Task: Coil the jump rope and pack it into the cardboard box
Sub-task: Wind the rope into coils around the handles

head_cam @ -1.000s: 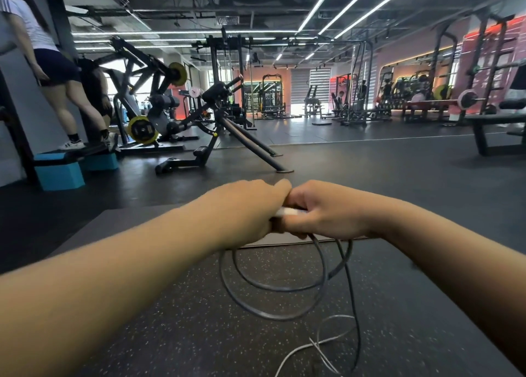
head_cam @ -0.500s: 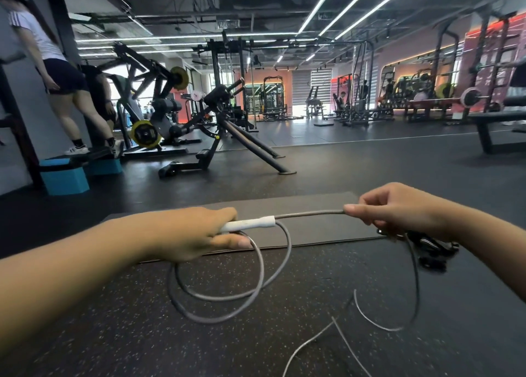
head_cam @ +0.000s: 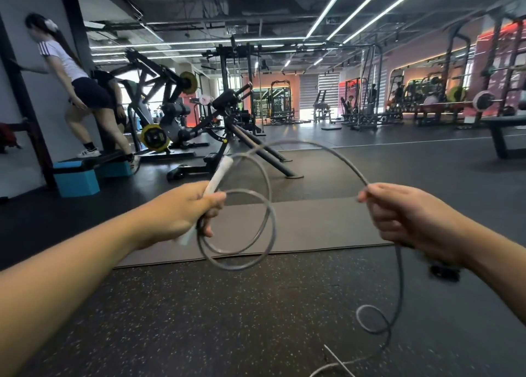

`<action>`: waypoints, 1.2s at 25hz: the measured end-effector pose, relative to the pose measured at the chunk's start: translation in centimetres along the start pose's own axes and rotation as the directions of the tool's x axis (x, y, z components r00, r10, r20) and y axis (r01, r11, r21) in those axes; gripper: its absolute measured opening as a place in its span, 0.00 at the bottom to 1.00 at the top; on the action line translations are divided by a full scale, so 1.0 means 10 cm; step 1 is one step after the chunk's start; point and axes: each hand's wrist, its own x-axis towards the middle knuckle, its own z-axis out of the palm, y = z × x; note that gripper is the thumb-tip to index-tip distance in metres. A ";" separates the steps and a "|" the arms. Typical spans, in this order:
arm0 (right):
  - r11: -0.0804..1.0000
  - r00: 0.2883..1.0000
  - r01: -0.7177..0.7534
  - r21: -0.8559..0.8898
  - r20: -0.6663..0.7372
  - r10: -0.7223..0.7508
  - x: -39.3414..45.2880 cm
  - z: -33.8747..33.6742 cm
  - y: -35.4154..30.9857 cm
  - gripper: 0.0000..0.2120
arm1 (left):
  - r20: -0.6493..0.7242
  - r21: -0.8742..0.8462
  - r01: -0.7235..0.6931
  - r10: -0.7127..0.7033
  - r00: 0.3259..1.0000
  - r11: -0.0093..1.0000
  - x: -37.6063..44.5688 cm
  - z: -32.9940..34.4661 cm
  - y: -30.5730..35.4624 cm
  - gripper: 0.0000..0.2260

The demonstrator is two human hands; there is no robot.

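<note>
My left hand grips the white handle of the jump rope together with two hanging grey loops. From the handle's top the rope arcs up and over to my right hand, which pinches it between thumb and fingers. Below my right hand the rope drops to the floor, where it curls into a small loop and trails off the bottom edge. No cardboard box is in view.
A grey mat lies on the speckled rubber floor ahead. A small black object sits on the floor under my right wrist. Gym machines stand beyond, and a person steps on blue blocks at far left.
My hands have moved further apart and risen. The handle now tilts upward, and the rope between my hands bows into a high arc where it ran nearly straight.
</note>
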 end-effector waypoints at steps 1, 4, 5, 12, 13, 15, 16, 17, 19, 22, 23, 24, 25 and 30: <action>0.996 1.000 0.010 0.093 0.025 -0.013 0.11 0.13 -0.03 0.13 | -0.039 -0.199 0.000 -0.008 0.999 0.980 0.04 0.10 0.07 0.11; 0.981 0.999 0.024 0.190 0.039 -0.032 0.28 0.53 -0.07 0.19 | -0.168 -0.630 -0.064 -0.055 0.984 0.774 0.21 0.39 0.29 0.09; 0.974 0.998 0.039 0.224 0.038 -0.049 0.30 0.66 -0.07 0.24 | -0.227 -0.705 -0.104 -0.084 0.970 0.701 0.27 0.48 0.37 0.09; 0.962 0.968 0.248 0.111 -0.070 -0.242 0.29 1.37 -0.05 0.23 | -0.438 -0.884 -0.297 -0.418 0.796 0.361 0.37 1.03 0.81 0.14; 0.966 0.969 0.237 0.102 -0.095 -0.227 0.28 1.43 -0.04 0.21 | -0.431 -0.885 -0.281 -0.422 0.797 0.372 0.33 1.08 0.84 0.17; 0.959 0.962 0.249 0.136 -0.152 -0.228 0.25 1.54 -0.03 0.16 | -0.421 -0.879 -0.245 -0.424 0.802 0.409 0.27 1.20 0.89 0.22; 0.948 0.949 0.276 0.156 -0.199 -0.243 0.24 1.57 -0.03 0.14 | -0.414 -0.880 -0.232 -0.428 0.803 0.415 0.24 1.24 0.92 0.22; 0.938 0.933 0.311 0.155 -0.238 -0.270 0.23 1.57 -0.03 0.12 | -0.396 -0.885 -0.214 -0.428 0.812 0.413 0.21 1.27 0.93 0.21; 0.925 0.912 0.365 0.106 -0.240 -0.332 0.23 1.48 -0.04 0.09 | -0.362 -0.891 -0.176 -0.419 0.833 0.419 0.17 1.28 0.87 0.18; 0.919 0.904 0.366 -0.147 -0.179 -0.389 0.27 1.23 -0.11 0.11 | -0.354 -0.864 -0.091 -0.469 0.809 0.495 0.12 1.20 0.72 0.15; 0.879 0.895 0.363 -0.310 -0.146 -0.421 0.29 1.14 -0.13 0.12 | -0.407 -0.807 -0.028 -0.522 0.750 0.589 0.09 1.16 0.68 0.29; 0.809 0.888 0.357 -0.468 -0.099 -0.449 0.30 1.06 -0.16 0.13 | -0.517 -0.706 0.030 -0.544 0.661 0.707 0.05 1.09 0.65 0.42; 0.729 0.887 0.345 -0.592 -0.047 -0.459 0.31 1.00 -0.18 0.13 | -0.660 -0.544 0.042 -0.459 0.595 0.838 -0.01 1.02 0.64 0.50; 0.499 0.911 0.295 -0.815 0.081 -0.405 0.25 0.91 -0.42 0.09 | -0.193 0.783 -0.270 0.631 0.752 0.561 0.03 0.61 0.83 0.41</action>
